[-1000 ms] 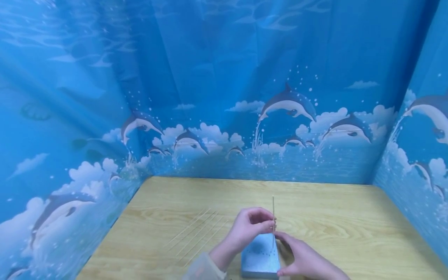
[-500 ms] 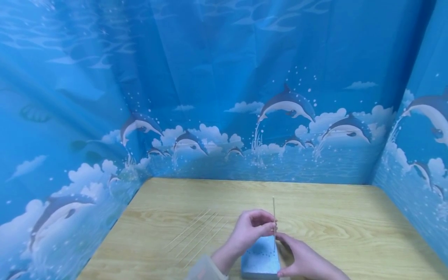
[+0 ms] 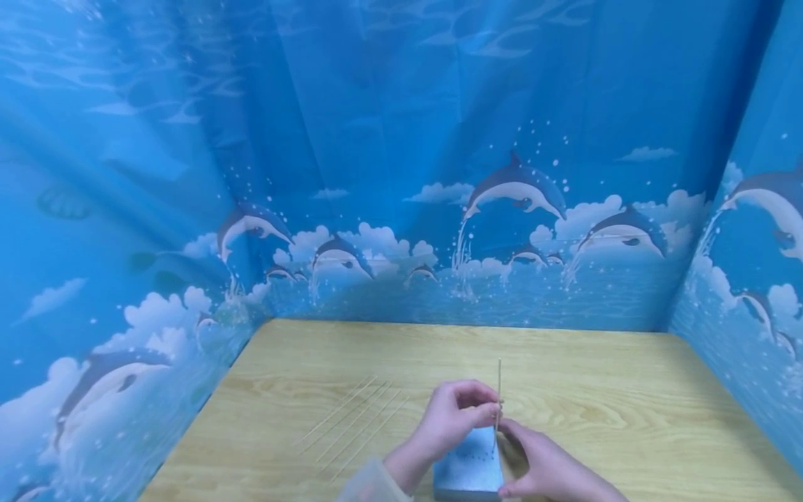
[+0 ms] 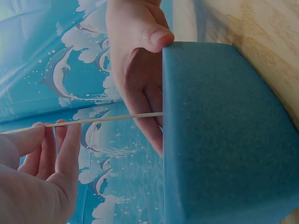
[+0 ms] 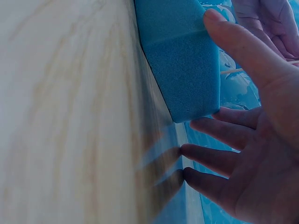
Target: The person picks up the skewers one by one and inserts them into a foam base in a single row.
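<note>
1. Two hands meet at a blue foam block (image 3: pixel 469 466) sitting on the near edge of the wooden table (image 3: pixel 602 390). A thin wooden stick (image 3: pixel 498 390) stands upright with its lower end at the block's top face.

2. Left hand (image 3: pixel 453 418): fingers curled, thumb and fingertips pinching the stick partway up its length. The left wrist view shows the pinch clearly, with the stick running from the fingertips (image 4: pixel 51 135) straight to the foam face.

3. Right hand (image 3: pixel 546 467): fingers nearly straight and spread, holding nothing. The thumb (image 5: pixel 243 46) presses the side of the block (image 5: pixel 182 56) and the other fingers lie along it, bracing it against the table.

4. Several spare sticks (image 3: pixel 354 425) lie flat in a loose fan on the table, left of the block and apart from both hands.

5. What could go wrong, as a judgement:
   - The stick is very thin; a push that is off its axis would likely bow or snap it.
   - A pinch so far from the foam leaves a long unsupported length, which adds to that bending risk.
   - If the right hand's brace slackens, the light block could slide or tip and the stick would go in crooked.
   - The right fingers sit close to where the stick enters; a slip could jab them.
</note>
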The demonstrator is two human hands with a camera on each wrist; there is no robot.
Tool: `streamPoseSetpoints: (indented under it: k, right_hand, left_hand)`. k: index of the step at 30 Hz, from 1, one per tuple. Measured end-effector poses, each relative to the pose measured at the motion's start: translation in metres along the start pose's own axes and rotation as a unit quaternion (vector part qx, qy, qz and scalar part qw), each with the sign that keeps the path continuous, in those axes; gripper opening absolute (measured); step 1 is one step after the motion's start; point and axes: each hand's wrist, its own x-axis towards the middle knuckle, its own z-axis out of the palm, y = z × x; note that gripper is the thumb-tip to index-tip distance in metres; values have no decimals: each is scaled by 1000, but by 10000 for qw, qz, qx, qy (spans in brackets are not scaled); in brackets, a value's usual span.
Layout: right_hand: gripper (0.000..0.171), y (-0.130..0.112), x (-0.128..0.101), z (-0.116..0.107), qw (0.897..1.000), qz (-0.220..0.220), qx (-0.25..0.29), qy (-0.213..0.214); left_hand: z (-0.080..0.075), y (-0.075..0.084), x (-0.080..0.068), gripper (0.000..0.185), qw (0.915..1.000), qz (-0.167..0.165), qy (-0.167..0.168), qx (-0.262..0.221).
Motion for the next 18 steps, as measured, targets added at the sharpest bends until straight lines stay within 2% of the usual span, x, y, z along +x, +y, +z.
streamPoseSetpoints:
  k: [9, 18]
  right_hand:
    - [102, 3, -1, 3, 9997, -171, -25, 171]
    - [102, 2, -1, 3, 9998, -70, 87, 146]
  left_hand:
    - [1, -6, -1, 11, 9993, 323, -188, 16]
    - [-1, -7, -1, 14, 9996, 223, -188, 13]
